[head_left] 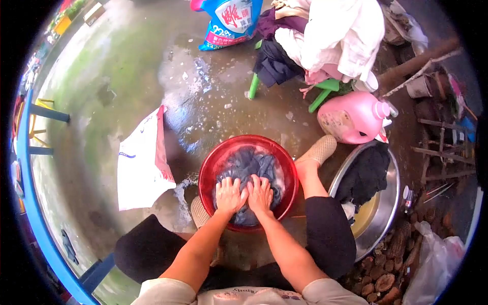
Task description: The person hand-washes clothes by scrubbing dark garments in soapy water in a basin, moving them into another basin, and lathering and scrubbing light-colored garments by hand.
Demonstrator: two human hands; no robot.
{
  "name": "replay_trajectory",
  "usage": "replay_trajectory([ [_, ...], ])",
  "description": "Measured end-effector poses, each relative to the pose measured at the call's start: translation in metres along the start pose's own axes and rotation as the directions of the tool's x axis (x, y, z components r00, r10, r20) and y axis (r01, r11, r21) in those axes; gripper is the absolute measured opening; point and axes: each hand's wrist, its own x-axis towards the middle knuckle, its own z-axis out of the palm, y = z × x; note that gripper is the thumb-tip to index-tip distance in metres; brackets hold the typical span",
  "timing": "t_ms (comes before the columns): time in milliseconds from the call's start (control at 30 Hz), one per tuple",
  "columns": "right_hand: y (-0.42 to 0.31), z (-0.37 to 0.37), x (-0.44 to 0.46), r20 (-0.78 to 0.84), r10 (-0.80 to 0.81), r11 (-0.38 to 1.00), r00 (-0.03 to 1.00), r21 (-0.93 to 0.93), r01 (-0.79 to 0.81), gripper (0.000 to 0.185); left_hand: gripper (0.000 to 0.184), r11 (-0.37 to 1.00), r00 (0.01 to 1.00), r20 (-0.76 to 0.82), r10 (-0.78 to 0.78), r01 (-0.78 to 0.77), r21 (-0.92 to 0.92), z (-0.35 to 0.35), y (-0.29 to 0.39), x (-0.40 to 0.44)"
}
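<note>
Directly under left grip (230,196) lies dark cloth (246,161); likewise under right grip (260,194).

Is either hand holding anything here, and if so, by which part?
The left hand and right hand lie on top of the dark cloth in the red basin; whether they grip any fold of it cannot be told.

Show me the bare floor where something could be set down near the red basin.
Bare wet floor lies between the red basin, blue detergent bag and green stool; more borders the white bag, toward the blue rail. Crowded: the basin's right, with a shoe, pink jug and metal basin.
</note>
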Motion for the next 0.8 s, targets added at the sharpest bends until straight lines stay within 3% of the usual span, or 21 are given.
replay_trajectory([
  [67,0.010,0.017,0.031,0.192,0.065,0.995,0.979,0.061,-0.078,0.031,0.037,1.000,1.000,0.020,-0.020,0.020,0.015,0.019,-0.009,0.028],
  [200,0.022,0.039,0.077,0.202,-0.022,0.995,0.979,-0.088,0.041,0.032,0.044,0.968,0.948,0.258,-0.187,0.222,-0.117,0.038,-0.024,0.074],
  [233,0.019,0.027,0.090,0.224,-0.081,0.996,0.971,0.042,0.074,0.041,0.049,0.955,0.935,0.250,-0.252,0.282,-0.094,0.038,-0.022,0.082],
  [333,0.013,0.012,0.120,0.493,0.082,0.993,0.866,0.029,-0.111,0.048,0.052,0.894,0.937,0.310,-0.162,0.272,-0.355,0.030,-0.034,0.106],
  [367,0.013,0.006,0.120,0.521,0.106,0.985,0.847,0.060,-0.161,0.056,0.055,0.916,0.846,0.509,-0.160,0.319,-0.242,0.024,-0.041,0.116],
  [467,0.014,-0.015,0.101,0.518,0.131,0.937,0.845,0.213,-0.276,0.060,0.055,0.914,0.814,0.556,-0.169,0.341,-0.222,-0.002,-0.030,0.104],
  [500,0.021,-0.016,0.090,0.517,0.135,0.902,0.845,0.288,-0.320,0.057,0.053,0.884,0.858,0.482,-0.178,0.355,-0.305,-0.009,-0.026,0.090],
  [600,0.048,-0.026,0.043,0.322,0.015,0.772,0.947,0.598,-0.216,0.047,0.046,0.771,0.941,0.267,-0.208,0.325,-0.547,-0.018,-0.022,0.028],
  [633,0.055,-0.022,0.025,0.197,0.109,0.678,0.974,0.702,-0.218,0.043,0.044,0.737,0.960,0.203,-0.194,0.279,-0.616,-0.007,-0.034,0.008],
  [667,0.059,-0.029,0.013,0.201,0.097,0.650,0.975,0.729,-0.215,0.042,0.042,0.699,0.975,0.134,-0.180,0.222,-0.680,-0.003,-0.043,-0.009],
  [700,0.052,-0.037,0.004,0.133,0.123,0.643,0.983,0.744,-0.181,0.041,0.045,0.657,0.966,0.226,-0.124,0.251,-0.711,-0.008,-0.046,-0.023],
  [800,0.021,-0.071,-0.017,0.027,0.130,0.575,0.991,0.812,-0.097,0.037,0.053,0.911,0.998,-0.026,-0.061,0.045,-0.411,-0.031,-0.029,-0.058],
])
